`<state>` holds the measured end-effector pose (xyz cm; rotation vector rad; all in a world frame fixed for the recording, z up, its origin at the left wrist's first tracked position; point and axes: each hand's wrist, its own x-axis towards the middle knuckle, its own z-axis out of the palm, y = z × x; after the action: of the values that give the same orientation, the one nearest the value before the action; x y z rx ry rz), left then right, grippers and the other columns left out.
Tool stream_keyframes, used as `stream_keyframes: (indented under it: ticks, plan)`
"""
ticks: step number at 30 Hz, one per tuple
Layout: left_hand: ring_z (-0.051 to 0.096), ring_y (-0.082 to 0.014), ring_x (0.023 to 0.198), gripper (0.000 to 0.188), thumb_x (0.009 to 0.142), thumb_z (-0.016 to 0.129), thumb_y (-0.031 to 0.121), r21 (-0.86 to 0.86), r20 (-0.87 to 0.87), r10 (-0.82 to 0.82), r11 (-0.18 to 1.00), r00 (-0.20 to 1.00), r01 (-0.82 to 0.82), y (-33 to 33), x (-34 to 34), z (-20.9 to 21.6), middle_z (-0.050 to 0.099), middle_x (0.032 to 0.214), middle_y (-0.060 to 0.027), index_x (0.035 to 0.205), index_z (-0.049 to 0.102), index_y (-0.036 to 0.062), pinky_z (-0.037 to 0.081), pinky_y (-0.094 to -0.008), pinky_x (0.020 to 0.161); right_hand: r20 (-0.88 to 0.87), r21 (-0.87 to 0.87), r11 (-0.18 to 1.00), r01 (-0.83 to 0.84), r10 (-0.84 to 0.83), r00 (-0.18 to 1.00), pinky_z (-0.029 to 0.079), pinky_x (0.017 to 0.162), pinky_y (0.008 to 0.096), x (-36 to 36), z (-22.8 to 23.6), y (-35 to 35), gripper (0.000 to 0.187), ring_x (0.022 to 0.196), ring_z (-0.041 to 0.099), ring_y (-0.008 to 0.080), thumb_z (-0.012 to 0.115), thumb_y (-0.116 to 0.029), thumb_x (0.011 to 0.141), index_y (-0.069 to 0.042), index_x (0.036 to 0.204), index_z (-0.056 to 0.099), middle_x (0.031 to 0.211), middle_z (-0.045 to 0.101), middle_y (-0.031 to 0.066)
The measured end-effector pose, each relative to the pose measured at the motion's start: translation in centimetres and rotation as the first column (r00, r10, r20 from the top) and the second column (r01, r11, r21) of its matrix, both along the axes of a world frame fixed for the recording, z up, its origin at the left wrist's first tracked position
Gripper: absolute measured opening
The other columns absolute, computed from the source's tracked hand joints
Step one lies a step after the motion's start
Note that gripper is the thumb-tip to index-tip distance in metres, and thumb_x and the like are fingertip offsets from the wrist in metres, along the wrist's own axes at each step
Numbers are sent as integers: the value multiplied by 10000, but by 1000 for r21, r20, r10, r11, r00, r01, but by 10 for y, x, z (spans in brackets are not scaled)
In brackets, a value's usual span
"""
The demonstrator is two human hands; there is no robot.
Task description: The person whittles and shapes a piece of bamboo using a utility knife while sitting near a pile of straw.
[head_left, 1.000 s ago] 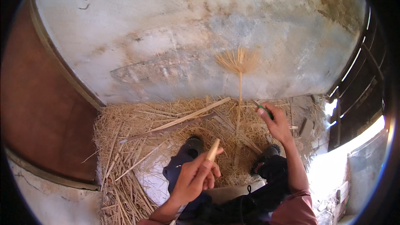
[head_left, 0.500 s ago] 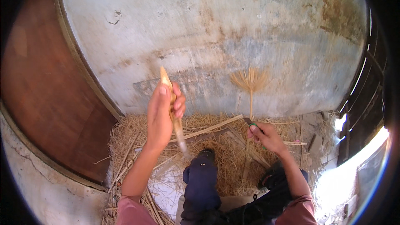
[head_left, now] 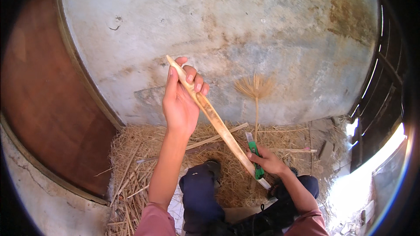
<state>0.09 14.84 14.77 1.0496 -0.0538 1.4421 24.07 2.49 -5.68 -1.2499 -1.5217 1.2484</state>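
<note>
Swung from near upright to a long diagonal, the bamboo strip [head_left: 218, 124] slants above my knees, its tapered top clasped in my left hand [head_left: 180, 102], its lower end beside my right hand [head_left: 269, 162], set apart and clenching a green utility knife [head_left: 252, 148] over a straw-strewn floor [head_left: 131, 148].

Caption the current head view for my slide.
Left hand holding a pale pointed stick that slants toward the right hand, which holds a green-handled cutter above scattered straw.
</note>
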Motion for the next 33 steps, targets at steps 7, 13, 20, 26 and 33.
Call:
stream_keyframes:
  ticks: [7, 13, 20, 26, 33]
  plan:
    - [683, -260, 1112, 447, 1123, 592, 315, -29, -255, 58, 997, 965, -67, 48, 7, -24, 662, 1229, -105, 1423, 569, -16, 576, -447, 1037, -389, -154, 976, 152, -202, 899, 480, 569, 288, 37, -24, -21, 279, 575, 571, 136, 637, -366, 1104, -117, 1094, 512, 741, 611, 43]
    - [622, -327, 1368, 578, 1094, 647, 276, -84, -367, 89, 988, 926, -128, 63, 23, -44, 591, 1466, -221, 1543, 479, -48, 548, -462, 1159, -393, -63, 954, 293, -294, 871, 464, 564, 283, 68, -37, -33, 253, 621, 566, 108, 715, -217, 1060, -131, 1020, 481, 749, 597, 22]
    - [649, -348, 1336, 514, 1091, 650, 221, -162, -381, 55, 979, 923, -125, 95, 4, -79, 635, 1427, -266, 1482, 524, -89, 550, -469, 1155, -225, -43, 928, 369, -369, 902, 451, 579, 275, 72, -37, -41, 387, 637, 550, 101, 870, -158, 924, -133, 982, 489, 767, 570, -20]
    - [709, -330, 1246, 409, 1055, 705, 168, -241, -399, 113, 945, 910, -223, 103, -13, -105, 707, 1324, -245, 1368, 626, -84, 610, -431, 1071, 70, 237, 782, 577, -606, 792, 429, 627, 313, 78, -48, -40, 502, 667, 492, 126, 993, -240, 772, -115, 921, 531, 745, 529, -42]
    - [776, -245, 1037, 271, 961, 836, 150, -199, -383, 356, 869, 852, -453, 130, -40, -139, 781, 1149, -162, 1163, 731, 4, 647, -319, 884, 273, 378, 767, 518, -627, 729, 427, 617, 295, 66, -38, -36, 484, 668, 486, 92, 975, -161, 770, -103, 919, 518, 748, 586, -21]
